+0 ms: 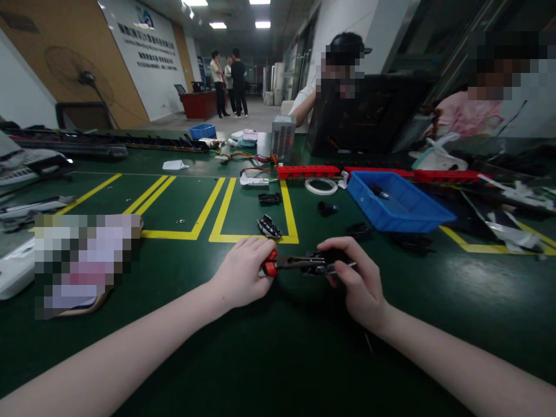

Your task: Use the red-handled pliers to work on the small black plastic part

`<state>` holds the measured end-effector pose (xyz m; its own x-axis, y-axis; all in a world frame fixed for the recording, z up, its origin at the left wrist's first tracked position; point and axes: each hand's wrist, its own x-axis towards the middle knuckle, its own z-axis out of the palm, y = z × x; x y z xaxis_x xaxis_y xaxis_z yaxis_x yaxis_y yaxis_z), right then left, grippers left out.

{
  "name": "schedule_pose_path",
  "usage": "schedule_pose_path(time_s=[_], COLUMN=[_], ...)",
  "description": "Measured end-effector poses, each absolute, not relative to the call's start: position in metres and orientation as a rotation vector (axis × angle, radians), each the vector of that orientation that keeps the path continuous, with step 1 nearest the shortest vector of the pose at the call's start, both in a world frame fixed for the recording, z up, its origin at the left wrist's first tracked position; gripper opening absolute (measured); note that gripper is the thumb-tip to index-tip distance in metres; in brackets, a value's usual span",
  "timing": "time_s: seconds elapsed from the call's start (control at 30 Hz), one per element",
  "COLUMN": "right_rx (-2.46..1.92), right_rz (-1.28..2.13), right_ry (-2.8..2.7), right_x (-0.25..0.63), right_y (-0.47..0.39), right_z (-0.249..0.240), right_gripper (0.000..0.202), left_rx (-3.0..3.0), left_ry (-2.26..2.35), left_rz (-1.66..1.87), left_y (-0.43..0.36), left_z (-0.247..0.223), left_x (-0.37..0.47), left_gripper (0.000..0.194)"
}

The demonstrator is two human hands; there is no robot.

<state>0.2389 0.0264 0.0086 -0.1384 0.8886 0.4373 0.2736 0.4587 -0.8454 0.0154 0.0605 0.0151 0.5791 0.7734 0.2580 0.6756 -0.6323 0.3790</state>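
Note:
My left hand is closed around the red handles of a pair of pliers. The jaws point right and meet a small black part with metallic bits. Between the thumb and fingers of my right hand sits the other end of that black part, partly covered by the fingers. Whether the jaws are clamped on the part or only touch it, I cannot tell. Just beyond my left hand lies a similar black and silver part, with another black piece behind it.
A blue bin stands right of centre, black parts beside it. A tape roll, red strips and a grey metal box lie farther back. At left is a phone. Two people sit across the green table.

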Motion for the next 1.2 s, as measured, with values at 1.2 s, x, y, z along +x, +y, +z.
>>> schedule_pose_path(time_s=[1.2], right_rx=[-1.048], right_rz=[0.547], right_ry=[-1.824], right_x=[0.2348], right_y=[0.0283], right_z=[0.0115], right_gripper=[0.032], left_rx=[2.497], left_ry=[1.263], left_rz=[0.532], left_y=[0.0629], left_z=[0.0127], left_x=[0.0138], left_gripper=[0.012])
